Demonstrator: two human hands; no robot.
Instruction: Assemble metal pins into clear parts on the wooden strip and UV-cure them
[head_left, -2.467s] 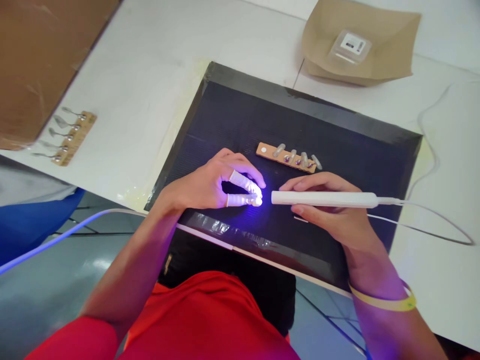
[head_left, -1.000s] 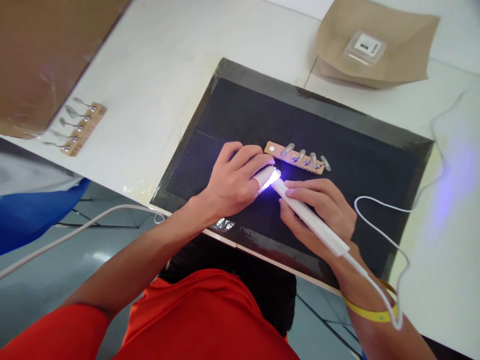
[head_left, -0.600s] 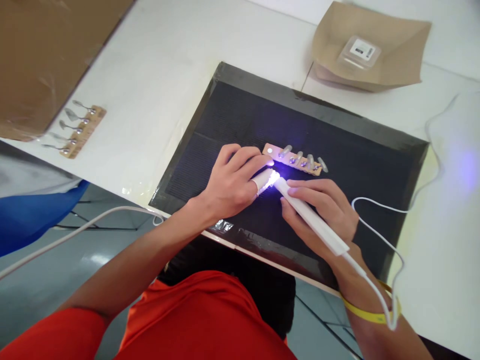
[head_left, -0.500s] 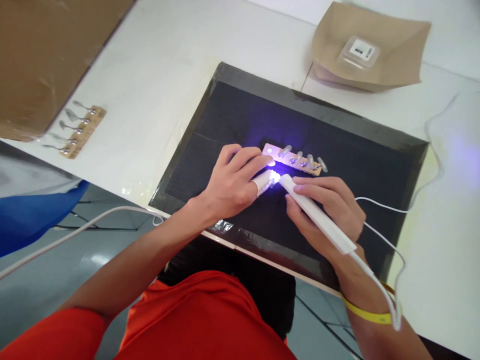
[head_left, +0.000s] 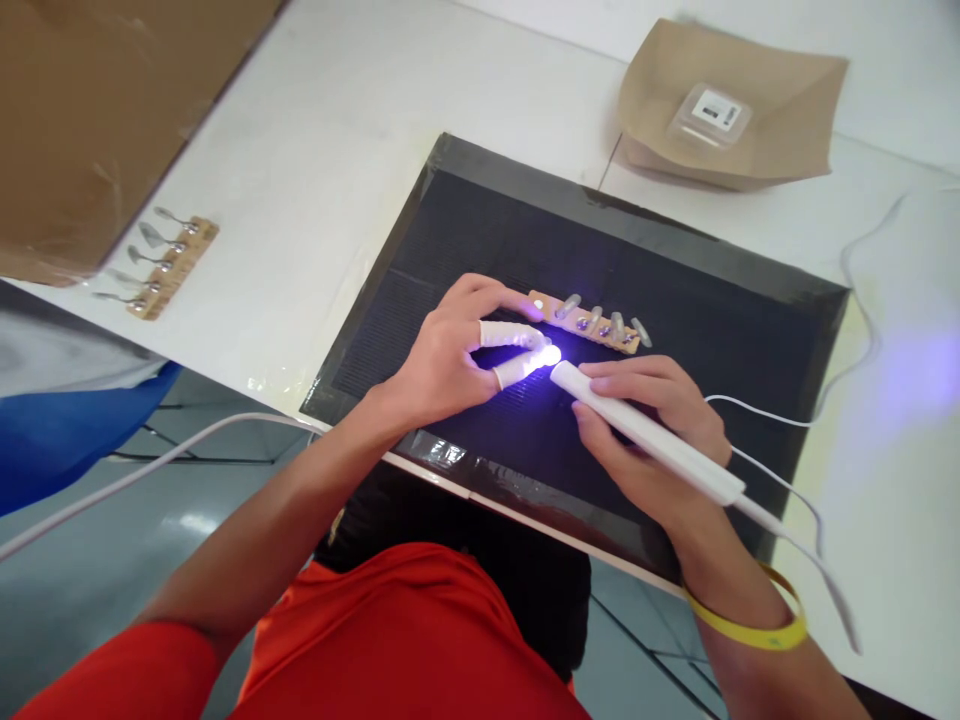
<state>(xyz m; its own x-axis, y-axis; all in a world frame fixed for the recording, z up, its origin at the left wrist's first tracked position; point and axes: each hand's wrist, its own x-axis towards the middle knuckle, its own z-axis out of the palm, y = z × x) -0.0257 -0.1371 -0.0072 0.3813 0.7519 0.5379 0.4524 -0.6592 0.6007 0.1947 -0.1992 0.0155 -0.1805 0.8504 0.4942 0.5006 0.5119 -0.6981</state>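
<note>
My left hand (head_left: 442, 350) pinches with thumb and forefinger, both in white finger cots. Whatever sits between those fingertips is lost in a bright violet-white glare. From the right, my right hand (head_left: 664, 420) grips a slim white corded UV lamp (head_left: 652, 435), its tip close to the lit fingertips. Just beyond lies a narrow wooden strip (head_left: 551, 305) bearing several clear nail tips on small metal studs; the other fingers of my left hand reach its left end. Strip and hands are over a black ribbed mat (head_left: 480, 225) with taped edges.
A second strip (head_left: 169, 275) with several nail tips on stems stands at left, near a large brown cardboard piece (head_left: 112, 110). A brown paper tray (head_left: 795, 110) holding a clear plastic box (head_left: 709, 115) is at back right. White cords (head_left: 772, 412) cross the right side.
My left hand has turned and its fingers have opened out, so both finger cots now show. The lamp has shifted slightly left and lies flatter, and its cord has swung right.
</note>
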